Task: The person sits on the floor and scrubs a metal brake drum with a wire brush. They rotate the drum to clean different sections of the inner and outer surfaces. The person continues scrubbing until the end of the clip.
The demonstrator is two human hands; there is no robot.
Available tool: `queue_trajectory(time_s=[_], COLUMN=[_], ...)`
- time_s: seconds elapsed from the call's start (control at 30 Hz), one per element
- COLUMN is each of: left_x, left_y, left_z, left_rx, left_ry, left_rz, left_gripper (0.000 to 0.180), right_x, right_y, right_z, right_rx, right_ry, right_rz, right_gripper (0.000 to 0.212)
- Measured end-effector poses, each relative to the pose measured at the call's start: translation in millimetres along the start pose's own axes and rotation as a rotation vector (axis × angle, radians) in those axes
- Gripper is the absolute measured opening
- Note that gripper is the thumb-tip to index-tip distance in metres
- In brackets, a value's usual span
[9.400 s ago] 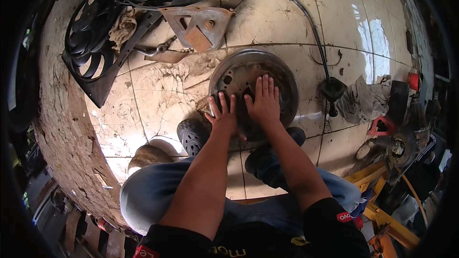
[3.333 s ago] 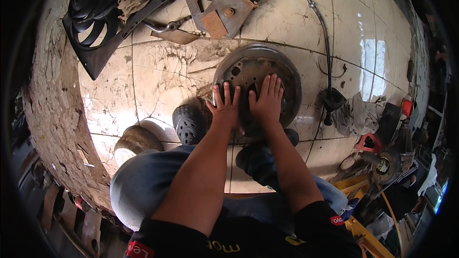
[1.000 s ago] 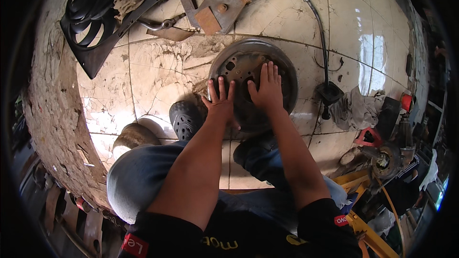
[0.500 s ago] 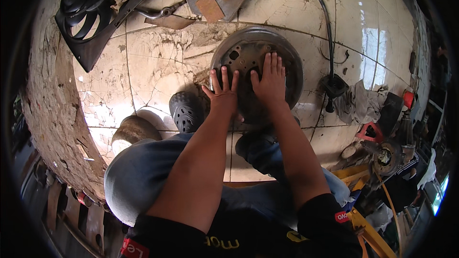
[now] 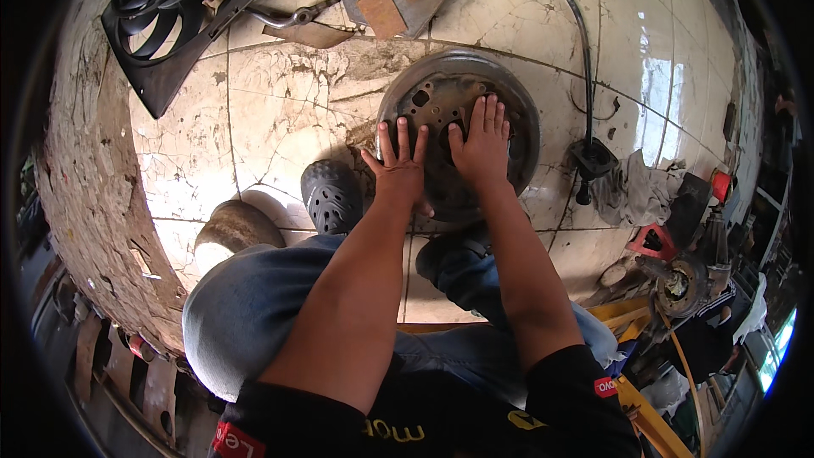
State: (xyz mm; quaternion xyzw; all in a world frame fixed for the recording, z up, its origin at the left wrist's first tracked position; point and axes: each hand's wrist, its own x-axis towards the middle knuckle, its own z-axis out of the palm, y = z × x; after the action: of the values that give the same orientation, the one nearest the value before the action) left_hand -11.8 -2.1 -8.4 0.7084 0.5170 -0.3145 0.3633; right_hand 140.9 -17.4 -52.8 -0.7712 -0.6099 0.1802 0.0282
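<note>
Over the pale tiled floor [image 5: 543, 42], both bare forearms reach up from the lower edge and draw closer together toward the wrists, the left forearm [image 5: 348, 297] slanting inward to the right and the right forearm [image 5: 530, 280] inward to the left. Between and beneath the hands lies a round, dark metal disc [image 5: 445, 182] with a raised rim, flat near the person's feet. The left hand [image 5: 398, 176] is palm down at the disc's left edge; the right hand [image 5: 483, 148] is palm down across its right-centre part. The left fingers [image 5: 404, 142] are straight and fanned well apart, the little finger reaching out past the rim, the thumb pointing back toward the body. The right fingers [image 5: 490, 119] are straight and almost together, pointing away over the disc's face, with the thumb set apart near its centre hole. Neither hand is curled around anything; both appear to rest on the metal. A small squarish hole [image 5: 420, 97] shows just beyond the left fingertips.
</note>
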Motion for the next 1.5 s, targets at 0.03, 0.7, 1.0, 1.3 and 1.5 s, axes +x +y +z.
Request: queue_trajectory(time_s=[0.03,0.7,1.0,1.3,1.5], left_x=[0.0,-3.3,-4.4,-2.5,-5.1], left_y=[0.3,1.1,-0.3,0.1,1.9], left_z=[0.3,0.5,2.3,0.7,-3.3], left_rx=[-0.002,-0.020,-0.025,-0.007,0.001], left_ry=[-0.013,-0.008,0.009,-0.055,-0.046], left_rz=[-0.008,-0.013,-0.010,-0.023,-0.013], left_gripper=[0.151,0.150,0.150,0.150,0.149], right_x=[-7.2,-9.6,-30.3,-38.6,-18.7], right_y=[3.0,4.0,8.6,11.6,1.5], right_z=[-0.5,-0.2,1.1,0.8,1.2], right_rx=[0.004,-0.004,-0.033,-0.021,-0.020], right_ry=[-0.018,0.051,0.038,-0.022,0.048], right_rz=[-0.019,-0.026,-0.067,-0.047,-0.004], right_gripper=[0.075,0.075,0.075,0.075,0.074])
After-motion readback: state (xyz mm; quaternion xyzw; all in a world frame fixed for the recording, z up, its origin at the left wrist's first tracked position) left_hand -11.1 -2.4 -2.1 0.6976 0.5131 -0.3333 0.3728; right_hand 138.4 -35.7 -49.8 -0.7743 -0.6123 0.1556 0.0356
